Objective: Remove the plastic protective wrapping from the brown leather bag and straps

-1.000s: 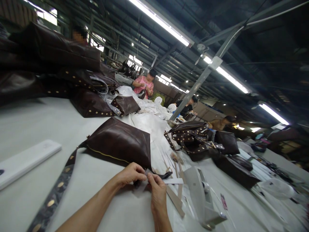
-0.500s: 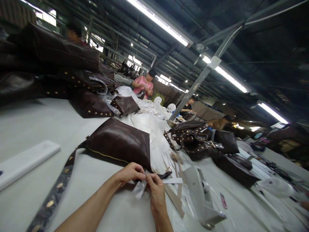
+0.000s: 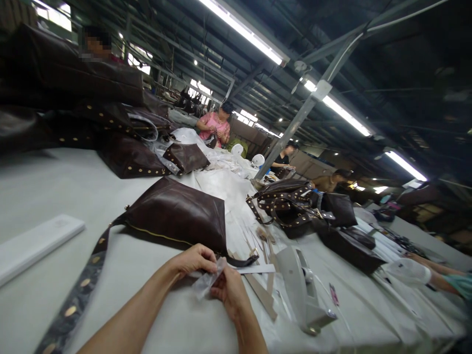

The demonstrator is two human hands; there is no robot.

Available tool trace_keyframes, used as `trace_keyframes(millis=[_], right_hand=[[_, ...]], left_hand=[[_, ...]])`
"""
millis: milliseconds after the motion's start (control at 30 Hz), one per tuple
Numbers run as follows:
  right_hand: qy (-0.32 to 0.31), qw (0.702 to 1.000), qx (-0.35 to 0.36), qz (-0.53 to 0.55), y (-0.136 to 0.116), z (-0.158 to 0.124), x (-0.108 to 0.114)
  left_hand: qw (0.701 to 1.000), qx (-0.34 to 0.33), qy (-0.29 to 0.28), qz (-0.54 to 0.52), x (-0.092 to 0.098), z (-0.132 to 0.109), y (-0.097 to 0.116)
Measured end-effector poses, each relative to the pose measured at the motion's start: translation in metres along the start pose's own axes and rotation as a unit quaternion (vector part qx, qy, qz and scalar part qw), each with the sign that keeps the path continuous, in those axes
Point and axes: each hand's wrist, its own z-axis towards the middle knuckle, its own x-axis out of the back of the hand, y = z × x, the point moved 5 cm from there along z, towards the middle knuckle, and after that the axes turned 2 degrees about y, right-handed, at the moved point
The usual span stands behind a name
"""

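- The table (image 3: 44, 187), one long pale surface, carries everything here.
- One heap (image 3: 55, 78) of dark brown bags fills its far left corner; how many it holds cannot be told.
- One brown bag (image 3: 177, 216) lies flat just beyond the hands. Its single studded strap (image 3: 77, 295) runs to the near left corner.
- Two more lie at the foot of the heap: a flat bag (image 3: 132, 160) and a small bag (image 3: 186, 156), touching.
- One strappy bag (image 3: 287, 206) sits right of the middle, with two dark pouches (image 3: 339, 209) just beside it.
- One white block (image 3: 37, 241) lies at the left edge.
- One co-worker's forearm (image 3: 435, 275) rests at the right edge.
- One tape dispenser (image 3: 300, 290) stands near the near edge, right of the hands.
- The left hand (image 3: 193, 260) pinches the film at its top, thumb against fingertips.
- The right hand (image 3: 228, 295) grips the same film from below.
- One white strip (image 3: 254, 269) and at least two tan strips (image 3: 260, 295) lie between the right hand and the dispenser.
- One clear film (image 3: 206, 282) is held between both hands, just above the table by the near edge.
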Motion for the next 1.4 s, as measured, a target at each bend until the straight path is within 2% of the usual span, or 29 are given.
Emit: trace_keyframes(millis=[67,200,300,400,567,800,1033,1233,1400], right_hand=[[0.009,1.000,-0.002,-0.001,0.000,0.007,-0.007],[0.008,0.998,-0.015,0.063,-0.005,0.020,-0.017],[-0.005,0.994,-0.027,0.109,-0.008,0.023,-0.014],[-0.025,0.983,-0.035,0.179,-0.010,0.021,-0.004],[-0.069,0.977,-0.004,0.201,-0.009,0.020,0.006],[-0.123,0.971,0.035,0.201,-0.012,0.016,-0.001],[-0.075,0.976,0.114,0.170,-0.012,0.017,-0.003],[-0.062,0.972,0.129,0.184,-0.013,0.017,-0.004],[-0.052,0.973,0.129,0.185,-0.013,0.016,-0.003]], left_hand=[[1.000,0.006,-0.015,0.008,0.004,-0.004,0.004],[0.997,0.020,-0.050,0.046,0.016,-0.014,0.011],[0.995,0.035,-0.064,0.066,0.025,-0.019,0.014],[0.994,0.045,-0.043,0.091,0.031,-0.020,0.013],[0.988,0.064,-0.050,0.129,0.027,-0.016,0.008],[0.985,0.070,-0.059,0.147,0.022,-0.012,0.007],[0.982,0.084,-0.065,0.153,0.019,-0.009,0.004],[0.979,0.125,-0.056,0.149,0.014,-0.010,0.003],[0.982,0.109,-0.039,0.150,0.013,-0.010,0.006]])
